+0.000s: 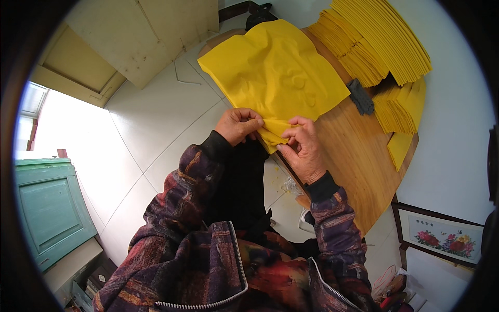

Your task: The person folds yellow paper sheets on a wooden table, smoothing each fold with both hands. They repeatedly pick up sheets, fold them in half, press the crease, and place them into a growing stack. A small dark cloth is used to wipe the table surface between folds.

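A large sheet of thin yellow paper (275, 73) lies spread on a round wooden table (353, 156), its near corner hanging over the table's edge. My left hand (238, 125) and my right hand (304, 148) both pinch that near corner, which is creased and bunched between the fingers. The two hands sit close together at the table's near rim. My sleeves are dark with a mottled red and purple pattern.
Fanned stacks of folded yellow paper (374, 39) cover the far right of the table, with a dark grey block (360, 96) beside them. A white tiled floor (150, 125), a teal cabinet (49, 208) at left and a framed flower picture (442, 236) at right surround it.
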Available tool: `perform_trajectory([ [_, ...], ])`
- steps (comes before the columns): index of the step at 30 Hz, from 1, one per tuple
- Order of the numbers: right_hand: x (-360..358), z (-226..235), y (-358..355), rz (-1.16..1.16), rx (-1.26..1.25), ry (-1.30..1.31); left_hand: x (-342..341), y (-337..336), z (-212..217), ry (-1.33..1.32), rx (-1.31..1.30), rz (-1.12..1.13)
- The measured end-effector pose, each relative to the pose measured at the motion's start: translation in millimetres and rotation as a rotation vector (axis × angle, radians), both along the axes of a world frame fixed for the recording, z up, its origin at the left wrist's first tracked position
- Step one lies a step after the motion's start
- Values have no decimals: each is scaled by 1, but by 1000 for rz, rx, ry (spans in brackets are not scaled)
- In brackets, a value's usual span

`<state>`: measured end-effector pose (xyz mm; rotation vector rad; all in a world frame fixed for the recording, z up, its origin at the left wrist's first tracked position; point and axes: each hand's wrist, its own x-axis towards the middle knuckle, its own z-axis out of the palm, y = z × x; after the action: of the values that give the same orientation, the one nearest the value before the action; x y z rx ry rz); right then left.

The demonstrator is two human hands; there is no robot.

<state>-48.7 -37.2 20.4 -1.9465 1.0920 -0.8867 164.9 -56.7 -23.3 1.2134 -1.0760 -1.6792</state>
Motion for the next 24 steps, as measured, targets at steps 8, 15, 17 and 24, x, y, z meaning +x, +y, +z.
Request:
perform_trajectory([
  [8, -1, 3, -3, 33, 169, -50, 2, 0, 2, 5, 3, -29],
  [15, 0, 6, -11, 25, 316, -89, 9, -2, 0, 74, -11, -85],
  [17, 0, 7, -12, 24, 316, -86, 14, -4, 0, 108, -38, -139],
  [24, 1, 8, -11, 21, 273, -44, 9, -4, -1, 38, -19, -124],
])
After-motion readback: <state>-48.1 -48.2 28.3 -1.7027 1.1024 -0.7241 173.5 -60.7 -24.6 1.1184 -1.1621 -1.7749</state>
